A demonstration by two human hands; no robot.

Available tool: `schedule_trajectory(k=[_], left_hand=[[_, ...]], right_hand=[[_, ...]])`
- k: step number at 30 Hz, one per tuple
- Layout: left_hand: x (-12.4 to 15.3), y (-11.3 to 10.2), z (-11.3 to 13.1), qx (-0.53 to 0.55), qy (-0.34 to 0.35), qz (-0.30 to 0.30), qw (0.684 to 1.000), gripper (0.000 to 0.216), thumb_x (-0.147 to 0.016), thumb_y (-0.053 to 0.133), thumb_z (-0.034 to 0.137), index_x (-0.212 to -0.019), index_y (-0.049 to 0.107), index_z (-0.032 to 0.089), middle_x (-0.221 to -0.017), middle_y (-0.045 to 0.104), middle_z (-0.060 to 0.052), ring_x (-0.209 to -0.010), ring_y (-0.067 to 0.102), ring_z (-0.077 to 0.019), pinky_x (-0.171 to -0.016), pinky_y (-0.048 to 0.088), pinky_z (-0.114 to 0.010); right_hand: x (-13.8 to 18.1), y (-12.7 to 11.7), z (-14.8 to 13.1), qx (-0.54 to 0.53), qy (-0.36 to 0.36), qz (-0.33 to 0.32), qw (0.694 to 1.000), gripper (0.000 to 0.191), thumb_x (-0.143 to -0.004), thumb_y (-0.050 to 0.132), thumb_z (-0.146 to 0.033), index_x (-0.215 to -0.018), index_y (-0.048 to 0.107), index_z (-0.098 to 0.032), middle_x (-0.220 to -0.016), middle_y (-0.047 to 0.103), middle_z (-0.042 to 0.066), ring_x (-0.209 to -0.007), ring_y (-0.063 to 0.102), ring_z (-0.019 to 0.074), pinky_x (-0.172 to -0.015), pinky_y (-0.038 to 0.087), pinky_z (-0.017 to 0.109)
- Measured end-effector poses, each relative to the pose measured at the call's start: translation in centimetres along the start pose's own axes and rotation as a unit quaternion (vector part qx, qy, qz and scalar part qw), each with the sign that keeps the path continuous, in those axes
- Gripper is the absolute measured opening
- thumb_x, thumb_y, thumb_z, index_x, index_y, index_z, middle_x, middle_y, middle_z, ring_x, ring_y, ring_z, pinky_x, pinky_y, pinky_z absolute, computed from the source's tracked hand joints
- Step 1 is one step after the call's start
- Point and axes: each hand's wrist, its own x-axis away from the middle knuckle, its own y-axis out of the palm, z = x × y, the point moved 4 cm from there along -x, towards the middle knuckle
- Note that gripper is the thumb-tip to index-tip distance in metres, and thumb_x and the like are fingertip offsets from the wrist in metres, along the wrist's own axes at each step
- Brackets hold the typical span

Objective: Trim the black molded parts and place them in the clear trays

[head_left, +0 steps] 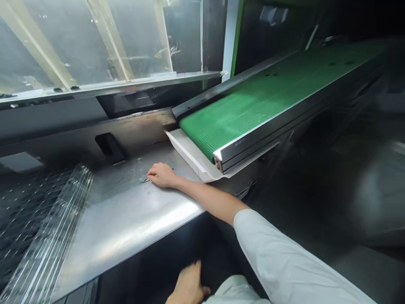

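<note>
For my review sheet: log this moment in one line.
right hand flat on steel table | left hand low, empty | green conveyor belt bare

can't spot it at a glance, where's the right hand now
In the head view the right hand lies flat on the steel table, near centre, just left of the white tray under the green belt's end.

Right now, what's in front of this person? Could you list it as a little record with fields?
Setting: steel worktop beside a green conveyor belt
Right hand: fingers curled, resting flat on the worktop near the white tray under the belt's end
Left hand: low by the lap, blurred, holding nothing visible
Left side: stack of clear plastic trays
Behind: glass panels
</note>
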Motion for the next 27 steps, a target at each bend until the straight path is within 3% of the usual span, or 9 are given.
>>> schedule_trajectory(k=[3,6,10,13,15,17,19,23,27], left_hand=[[1.0,-1.4,1.6,0.001,-0.023,0.088,0.996,0.064,-0.083,0.06,0.027,-0.146,0.061,0.014,-0.143,0.067,-0.021,-0.124,0.07,-0.036,-0.107,0.056,-0.046],[0.8,-1.7,1.6,0.013,-0.021,0.07,0.997,0.045,-0.087,0.053,0.01,-0.131,0.065,0.013,-0.126,0.073,-0.02,-0.115,0.072,-0.0334,-0.099,0.057,-0.043],[1.6,-0.7,0.0,0.079,-0.026,0.065,0.994,0.034,-0.102,0.051,0.028,-0.133,0.06,0.017,-0.132,0.069,-0.016,-0.124,0.068,-0.0305,-0.105,0.054,-0.04],[2.6,0.1,0.0,0.121,-0.035,0.062,0.99,0.063,-0.09,0.074,0.051,-0.139,0.055,0.017,-0.143,0.062,-0.017,-0.132,0.063,-0.0334,-0.11,0.051,-0.04],[2.6,0.2,0.6,0.137,-0.047,0.07,0.987,0.08,-0.078,0.084,0.058,-0.139,0.055,0.015,-0.142,0.062,-0.018,-0.131,0.063,-0.0362,-0.111,0.051,-0.042],[2.1,-0.1,1.0,0.144,-0.054,0.09,0.984,0.076,-0.079,0.081,0.059,-0.135,0.057,0.013,-0.136,0.066,-0.018,-0.125,0.066,-0.0371,-0.108,0.053,-0.043],[1.3,-0.5,1.0,0.152,-0.055,0.102,0.982,0.06,-0.086,0.072,0.054,-0.129,0.061,0.014,-0.128,0.07,-0.017,-0.119,0.07,-0.0363,-0.102,0.056,-0.043],[0.5,-0.6,-0.3,0.178,-0.047,0.093,0.978,0.036,-0.094,0.062,0.042,-0.121,0.066,0.019,-0.121,0.075,-0.01,-0.115,0.072,-0.0315,-0.096,0.057,-0.036],[0.9,-0.3,-2.0,0.226,-0.015,0.096,0.969,0.062,-0.087,0.075,0.048,-0.141,0.058,0.023,-0.143,0.068,-0.007,-0.131,0.065,-0.0302,-0.106,0.053,-0.034]], right_hand=[[0.0,0.1,0.1,-0.031,0.011,-0.008,0.999,0.018,-0.103,0.064,-0.027,-0.104,0.081,-0.022,-0.107,0.07,0.006,-0.101,0.058,0.0227,-0.088,0.042,0.032],[-0.2,0.5,0.8,-0.061,0.021,-0.01,0.998,0.021,-0.104,0.06,-0.025,-0.104,0.08,-0.019,-0.109,0.069,0.008,-0.104,0.056,0.0235,-0.092,0.041,0.033],[-0.5,1.2,2.0,-0.04,0.021,0.005,0.999,0.022,-0.103,0.058,-0.025,-0.106,0.079,-0.018,-0.109,0.068,0.008,-0.102,0.056,0.0239,-0.095,0.043,0.036],[-0.8,1.8,2.7,-0.05,0.014,0.016,0.999,0.023,-0.102,0.057,-0.027,-0.106,0.077,-0.017,-0.11,0.067,0.009,-0.104,0.056,0.0248,-0.1,0.044,0.039],[-0.9,2.3,3.1,-0.064,0.007,0.02,0.998,0.023,-0.102,0.057,-0.03,-0.106,0.076,-0.017,-0.111,0.067,0.01,-0.107,0.056,0.0257,-0.102,0.045,0.04],[-1.0,2.6,3.5,-0.074,0.002,0.022,0.997,0.025,-0.102,0.056,-0.033,-0.106,0.075,-0.018,-0.111,0.067,0.01,-0.108,0.056,0.0264,-0.103,0.045,0.041],[-1.1,2.9,3.9,-0.083,0.001,0.022,0.996,0.027,-0.103,0.056,-0.037,-0.105,0.075,-0.019,-0.11,0.067,0.01,-0.108,0.057,0.0272,-0.103,0.046,0.043],[-1.2,3.1,4.3,-0.094,0.001,0.016,0.995,0.034,-0.106,0.053,-0.044,-0.105,0.075,-0.019,-0.111,0.068,0.01,-0.11,0.057,0.0269,-0.105,0.044,0.044],[-1.2,3.1,3.9,-0.1,-0.012,-0.009,0.995,0.041,-0.109,0.049,-0.046,-0.11,0.076,-0.014,-0.115,0.068,0.014,-0.11,0.055,0.0241,-0.105,0.041,0.045]])
